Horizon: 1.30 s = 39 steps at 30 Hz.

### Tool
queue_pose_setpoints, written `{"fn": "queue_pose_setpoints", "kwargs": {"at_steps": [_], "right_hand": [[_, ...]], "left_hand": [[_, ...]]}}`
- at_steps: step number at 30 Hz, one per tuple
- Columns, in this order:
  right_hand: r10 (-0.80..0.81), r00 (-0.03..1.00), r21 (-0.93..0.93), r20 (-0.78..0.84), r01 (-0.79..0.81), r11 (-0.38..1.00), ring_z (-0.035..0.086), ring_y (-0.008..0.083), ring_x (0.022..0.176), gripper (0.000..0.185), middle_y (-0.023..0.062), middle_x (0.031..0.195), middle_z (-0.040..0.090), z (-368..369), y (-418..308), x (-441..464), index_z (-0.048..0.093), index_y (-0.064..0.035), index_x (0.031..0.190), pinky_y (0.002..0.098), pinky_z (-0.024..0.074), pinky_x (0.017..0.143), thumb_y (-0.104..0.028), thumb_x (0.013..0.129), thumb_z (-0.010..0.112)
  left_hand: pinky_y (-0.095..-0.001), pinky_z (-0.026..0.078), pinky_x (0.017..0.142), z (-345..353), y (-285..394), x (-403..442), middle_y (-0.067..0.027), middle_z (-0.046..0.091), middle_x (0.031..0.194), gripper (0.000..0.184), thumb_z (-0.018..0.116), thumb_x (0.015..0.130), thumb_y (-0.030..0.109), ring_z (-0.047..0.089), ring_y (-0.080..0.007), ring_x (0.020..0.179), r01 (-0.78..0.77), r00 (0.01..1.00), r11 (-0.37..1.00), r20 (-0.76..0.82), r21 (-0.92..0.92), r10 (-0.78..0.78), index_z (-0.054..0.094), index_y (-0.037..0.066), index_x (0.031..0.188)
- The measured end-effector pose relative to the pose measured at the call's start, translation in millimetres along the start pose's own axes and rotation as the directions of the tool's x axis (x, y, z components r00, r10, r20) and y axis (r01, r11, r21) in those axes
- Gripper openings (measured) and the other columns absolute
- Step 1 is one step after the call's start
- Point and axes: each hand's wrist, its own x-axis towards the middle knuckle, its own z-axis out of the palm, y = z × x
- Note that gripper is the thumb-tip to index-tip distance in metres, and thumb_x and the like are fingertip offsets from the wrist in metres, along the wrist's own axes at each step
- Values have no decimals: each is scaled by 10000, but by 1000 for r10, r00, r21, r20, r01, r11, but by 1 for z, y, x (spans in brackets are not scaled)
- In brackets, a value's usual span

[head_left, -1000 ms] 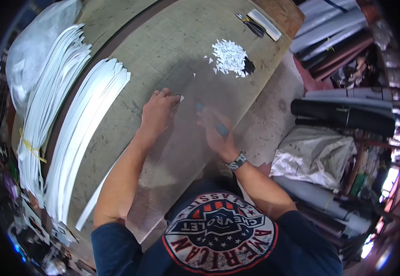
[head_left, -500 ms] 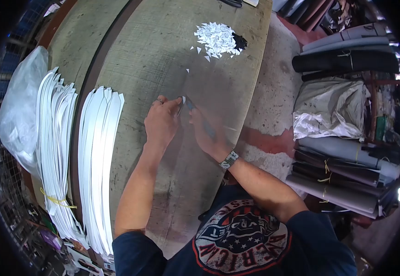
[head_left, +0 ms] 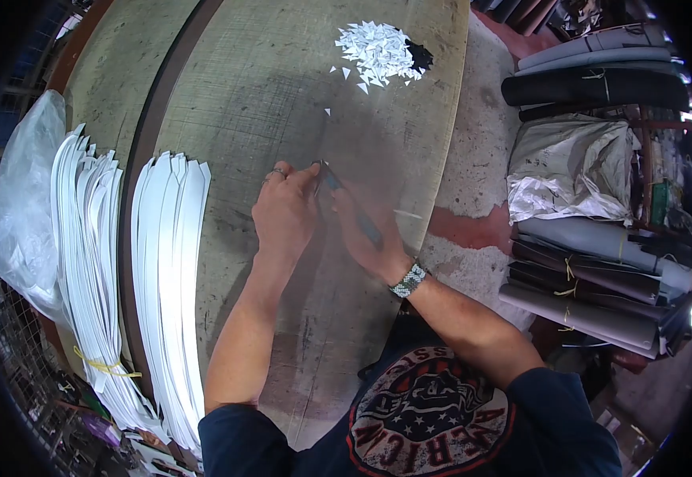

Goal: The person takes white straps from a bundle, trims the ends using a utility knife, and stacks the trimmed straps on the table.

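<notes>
My right hand (head_left: 370,238) is wrapped round a knife (head_left: 329,181) with a dark, bluish handle, its tip pointing up and left. Close beside that tip, the fingers of my left hand (head_left: 284,208) are pinched together over the table (head_left: 238,127); whatever they hold is hidden. A ring shows on a left finger. Just beyond both hands lies a small white triangular scrap (head_left: 327,111). Farther up the table is a heap of white triangular scraps (head_left: 374,52), with some black scraps (head_left: 420,56) at its right side.
Long white strips (head_left: 167,262) lie in a bundle to the left, alongside another bundle of strips (head_left: 87,254) tied with yellow string. A clear plastic bag (head_left: 24,199) is at the far left. Beyond the table's right edge, rolls of material (head_left: 592,87) and a silvery sheet (head_left: 572,171) are stacked.
The knife tip has come up close to my left fingertips. The white tip that showed at those fingers is barely visible. The view has shifted slightly.
</notes>
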Motion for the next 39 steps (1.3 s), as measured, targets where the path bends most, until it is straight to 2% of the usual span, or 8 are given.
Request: {"fn": "queue_pose_setpoints", "kwargs": {"at_steps": [7, 19, 22, 25, 28, 34, 37, 39], "right_hand": [[32, 997, -36, 65, -30, 999, 692, 400, 889, 270, 231, 990, 692, -7, -8, 5, 670, 71, 1205, 449, 534, 784, -153, 1099, 562], [3, 999, 17, 36, -4, 1000, 689, 378, 843, 234, 215, 944, 691, -6, -3, 6, 680, 59, 1195, 432, 532, 757, -126, 1084, 591], [4, 999, -32, 32, -3, 999, 684, 375, 833, 217, 210, 923, 684, -4, -5, 11, 682, 52, 1173, 441, 529, 751, -120, 1081, 586], [22, 996, -44, 82, -18, 999, 677, 397, 830, 183, 213, 917, 679, -11, -13, 12, 673, 48, 1123, 458, 525, 748, -103, 1070, 585], [-4, 999, 30, 45, 3, 1000, 668, 426, 841, 153, 223, 918, 676, -3, -4, 15, 658, 44, 1088, 481, 519, 749, -86, 1058, 583], [-120, 990, -61, 79, 125, 990, 652, 464, 863, 148, 244, 911, 668, -11, -14, 24, 649, 41, 1080, 499, 514, 761, -78, 1054, 566], [-130, 992, -78, 3, 130, 988, 648, 474, 862, 147, 254, 906, 660, -3, -16, 18, 645, 44, 1088, 500, 513, 759, -72, 1055, 560], [-124, 989, -83, 80, 131, 988, 649, 476, 858, 142, 256, 904, 657, -2, -5, 30, 641, 43, 1088, 505, 516, 759, -69, 1056, 560]], "left_hand": [[-446, 579, 835, 1, -1, -2, -102, 683, 1034, 288, 728, 982, 108, 705, -324, 976, -17, 1000, 1000, -13, 6, 17, 805, 162, 1254], [-458, 580, 814, 2, -1, -1, -92, 675, 1041, 249, 716, 978, 85, 699, -322, 977, -33, 999, 999, -29, -5, 33, 807, 136, 1205], [-465, 579, 812, 1, 1, 0, -85, 671, 1041, 236, 711, 980, 81, 698, -319, 991, -22, 1000, 1000, 5, 14, 22, 803, 132, 1191], [-474, 578, 808, -1, 1, 3, -77, 668, 1042, 236, 707, 983, 85, 699, -315, 1003, -21, 999, 1000, 29, 20, 21, 797, 137, 1195], [-479, 579, 806, -1, 0, 4, -74, 668, 1047, 239, 702, 989, 89, 700, -313, 1011, -40, 999, 999, 33, 18, 39, 792, 144, 1204], [-483, 583, 811, -7, 7, 7, -77, 671, 1055, 232, 685, 994, 80, 703, -313, 1021, -37, 995, 997, 90, 71, 31, 781, 144, 1194], [-491, 581, 814, -6, 5, 7, -80, 669, 1059, 212, 679, 998, 81, 701, -320, 1026, -38, 997, 997, 63, 60, 34, 776, 138, 1178], [-496, 578, 819, -5, 5, 4, -80, 668, 1064, 207, 677, 1002, 84, 699, -324, 1032, -22, 997, 998, 71, 53, 18, 774, 139, 1177]]}}
